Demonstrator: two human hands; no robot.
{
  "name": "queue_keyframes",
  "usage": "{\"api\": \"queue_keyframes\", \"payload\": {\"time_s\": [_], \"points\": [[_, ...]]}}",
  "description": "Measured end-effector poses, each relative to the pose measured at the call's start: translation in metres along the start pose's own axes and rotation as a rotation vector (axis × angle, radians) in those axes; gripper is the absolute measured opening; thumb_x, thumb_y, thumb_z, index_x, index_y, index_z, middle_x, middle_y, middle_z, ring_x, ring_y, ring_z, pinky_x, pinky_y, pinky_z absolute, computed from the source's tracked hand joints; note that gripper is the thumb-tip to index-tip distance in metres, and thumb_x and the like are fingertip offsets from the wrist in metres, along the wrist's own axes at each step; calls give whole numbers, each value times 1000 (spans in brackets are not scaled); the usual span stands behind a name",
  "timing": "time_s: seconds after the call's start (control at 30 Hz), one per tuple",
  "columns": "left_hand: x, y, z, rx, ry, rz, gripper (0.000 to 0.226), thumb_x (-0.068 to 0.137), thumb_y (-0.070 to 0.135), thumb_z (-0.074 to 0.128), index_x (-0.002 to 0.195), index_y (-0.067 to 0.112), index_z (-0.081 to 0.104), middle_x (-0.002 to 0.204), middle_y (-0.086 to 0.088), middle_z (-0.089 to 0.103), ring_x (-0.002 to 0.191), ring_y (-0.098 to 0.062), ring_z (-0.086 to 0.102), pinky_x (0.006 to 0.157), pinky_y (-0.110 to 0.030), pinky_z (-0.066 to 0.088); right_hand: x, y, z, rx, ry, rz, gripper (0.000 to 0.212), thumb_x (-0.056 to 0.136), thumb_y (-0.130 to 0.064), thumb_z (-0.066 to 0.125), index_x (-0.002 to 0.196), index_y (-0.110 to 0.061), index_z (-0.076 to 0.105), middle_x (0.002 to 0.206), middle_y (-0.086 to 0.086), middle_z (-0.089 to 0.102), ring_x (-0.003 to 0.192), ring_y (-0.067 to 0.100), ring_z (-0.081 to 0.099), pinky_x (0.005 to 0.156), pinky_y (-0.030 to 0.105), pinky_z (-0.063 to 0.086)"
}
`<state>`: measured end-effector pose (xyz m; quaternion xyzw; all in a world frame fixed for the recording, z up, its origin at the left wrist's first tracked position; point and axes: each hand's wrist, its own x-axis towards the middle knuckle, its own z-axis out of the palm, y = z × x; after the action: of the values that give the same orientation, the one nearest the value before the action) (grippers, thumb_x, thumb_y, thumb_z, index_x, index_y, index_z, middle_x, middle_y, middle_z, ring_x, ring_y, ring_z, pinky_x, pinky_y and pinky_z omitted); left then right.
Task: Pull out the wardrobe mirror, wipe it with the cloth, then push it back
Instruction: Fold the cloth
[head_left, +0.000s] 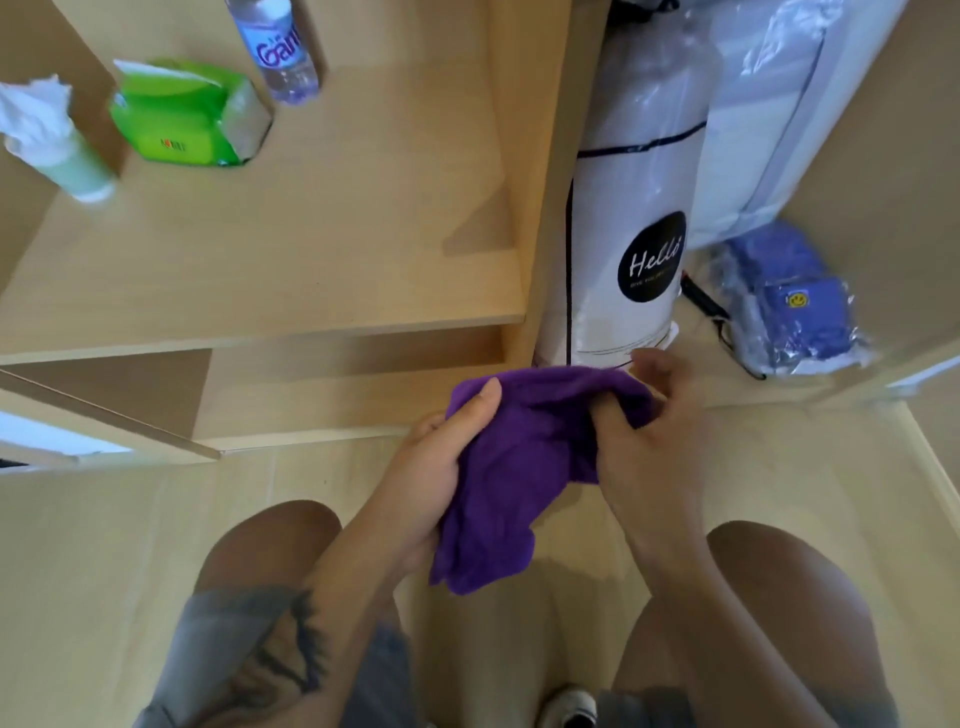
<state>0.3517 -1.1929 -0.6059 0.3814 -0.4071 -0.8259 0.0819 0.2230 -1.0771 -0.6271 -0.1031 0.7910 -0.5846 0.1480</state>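
1. Head view: purple cloth bunched between both hands, held in front of the open wardrobe, above the knees.
2. Left hand curled round the cloth's left side, thumb lying on top.
3. Right hand pinching the cloth's upper right edge, fingers tucked into the folds.
4. On the wooden shelf: green tissue pack, water bottle, pale green tube.
5. In the right compartment: white bag marked "Hello", blue packet beside it.
6. Mirror: cannot tell where.
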Motion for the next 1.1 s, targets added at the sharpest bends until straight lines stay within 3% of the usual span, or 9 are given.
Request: {"api": "queue_keyframes", "payload": {"time_s": [0.2, 0.27, 0.33, 0.43, 0.53, 0.63, 0.87, 1.0, 1.1], "points": [[11, -9, 4, 115, 23, 51, 53, 90, 61, 59, 109, 17, 81, 116, -14, 79, 108, -26, 76, 92, -30, 62, -12, 24, 14, -12, -129, 346, 45, 82, -60, 74, 111, -30, 58, 106, -8, 69, 93, 12, 69, 80, 38, 56], [11, -12, 2, 135, 16, 82, 48, 96, 62, 52, 110, 26, 82, 118, -9, 79, 114, -24, 74, 101, -35, 58, -10, 24, 14, 63, -276, 486, 43, 87, -63, 71, 107, -25, 67, 94, -6, 77, 88, 20, 75, 76, 41, 57], [9, -14, -2, 170, 29, 106, 49, 101, 66, 49, 113, 30, 80, 120, -8, 78, 118, -24, 73, 110, -43, 51, -11, 19, 11, 303, -479, 671, 51, 87, -67, 70, 118, -27, 73, 107, -1, 81, 98, 23, 78, 84, 45, 59], [3, -14, -6, 239, 32, 141, 52, 102, 69, 46, 115, 31, 79, 117, -4, 80, 115, -19, 74, 102, -32, 55, -17, 21, 4, 392, -637, 525, 47, 91, -61, 67, 124, -29, 75, 120, 5, 78, 112, 24, 74, 91, 43, 59], [-3, -11, -9, 311, 48, 163, 47, 93, 68, 49, 104, 35, 82, 105, -1, 82, 102, -12, 76, 80, -16, 57, -23, 15, 4, 435, -521, 355, 32, 94, -41, 71, 118, -20, 76, 113, 9, 79, 109, 27, 75, 84, 34, 62], [-7, -11, -15, 312, 69, 209, 47, 92, 62, 55, 96, 24, 81, 99, -16, 78, 96, -25, 76, 81, -29, 60, -23, 5, 1, 473, -436, 269, 25, 88, -37, 68, 107, -25, 80, 110, 10, 79, 103, 25, 76, 80, 31, 62], [-20, 0, -19, 34, 205, 267, 25, 91, 44, 66, 93, 28, 85, 99, -9, 82, 89, -19, 79, 71, -29, 62, -26, -19, -20, 435, -260, 157, 24, 88, -44, 64, 100, -33, 81, 106, 6, 80, 100, 22, 76, 78, 34, 62], [-25, 10, -23, 1, 263, 304, 16, 91, 34, 72, 96, 24, 84, 96, -10, 81, 85, -19, 79, 65, -26, 61, -21, -28, -34, 426, -159, 168, 20, 100, -26, 64, 98, -14, 80, 100, 15, 79, 96, 32, 75, 82, 45, 61], [-24, 15, -30, 46, 317, 333, 14, 97, 24, 73, 105, 14, 81, 95, -12, 80, 83, -20, 77, 62, -26, 60, -16, -36, -43, 568, -114, 246, 21, 104, -19, 59, 98, -13, 79, 99, 14, 79, 89, 26, 77, 72, 35, 63]]}}
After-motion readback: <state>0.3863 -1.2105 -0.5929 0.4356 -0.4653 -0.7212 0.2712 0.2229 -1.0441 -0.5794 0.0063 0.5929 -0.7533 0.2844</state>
